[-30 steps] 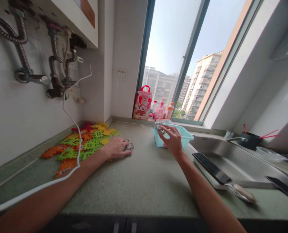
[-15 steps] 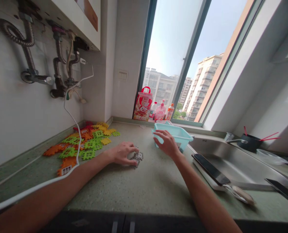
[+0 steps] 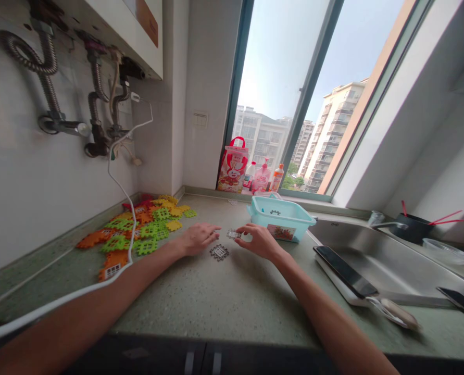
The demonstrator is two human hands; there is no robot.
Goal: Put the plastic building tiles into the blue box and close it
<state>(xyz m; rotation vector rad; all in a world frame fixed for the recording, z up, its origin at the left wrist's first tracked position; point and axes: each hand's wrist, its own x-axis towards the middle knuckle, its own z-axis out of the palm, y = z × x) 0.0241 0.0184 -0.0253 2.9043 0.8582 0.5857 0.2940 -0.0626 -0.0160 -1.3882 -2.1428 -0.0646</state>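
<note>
One grey, notch-edged interlocking tile [image 3: 219,252] with a window-like lattice lies flat on the desk [image 3: 200,299]; another grey tile [image 3: 232,234], just beyond, is pinched in the right hand [image 3: 261,241].

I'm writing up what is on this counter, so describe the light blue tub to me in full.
The light blue tub is open-topped and looks like plastic, roughly rectangular, with a projecting rim and a printed picture label on its near side. It stands upright on the counter, left of the sink. A grey toothed piece shows inside. The right hand is in front of its near left corner; whether they touch I can't tell.
</note>
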